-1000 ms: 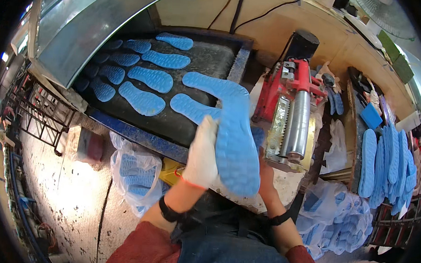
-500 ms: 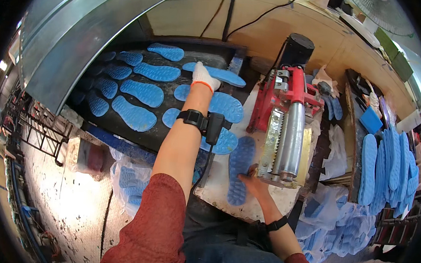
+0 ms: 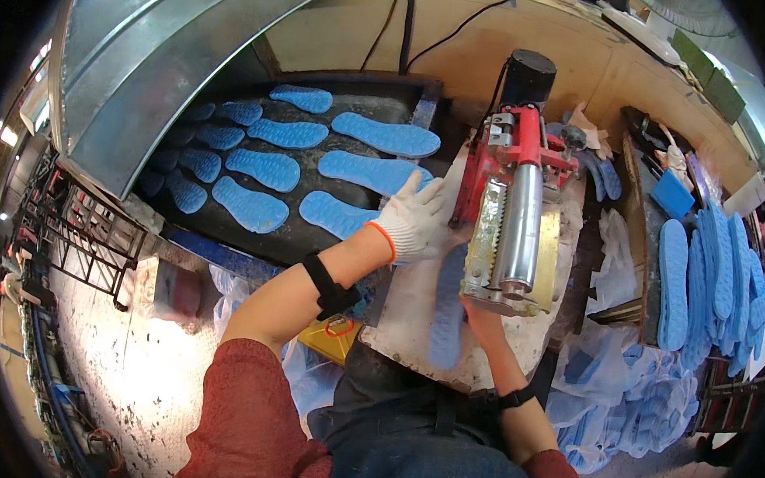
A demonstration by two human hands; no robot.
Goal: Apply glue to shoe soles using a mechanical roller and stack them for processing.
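My left hand (image 3: 412,219), in a white knit glove with an orange cuff, has its fingers spread. It hovers over the right edge of a dark belt bed (image 3: 256,165), overlapping the nearest blue shoe sole (image 3: 336,213) in view. Several textured blue soles lie there in rows, among them a far-right sole (image 3: 387,135). My bare right hand (image 3: 480,326) is at the front of a red machine with a metal roller (image 3: 520,234); its fingers are mostly hidden under the machine. Beside that hand, a darker blue sole (image 3: 447,322) lies lengthwise on a whitish board (image 3: 404,315), slightly blurred.
A sheet-metal hood (image 3: 192,61) overhangs the bed's left part. To the right, blue soles (image 3: 720,277) stand stacked on a side table, above clear plastic bags (image 3: 622,398) of soles. A yellow container (image 3: 331,339) sits below the bed. Black cables hang on the back panel.
My left hand has let go of the far-right sole, which now lies flat, and has come nearer with fingers spread. My right hand has moved slightly farther in under the machine.
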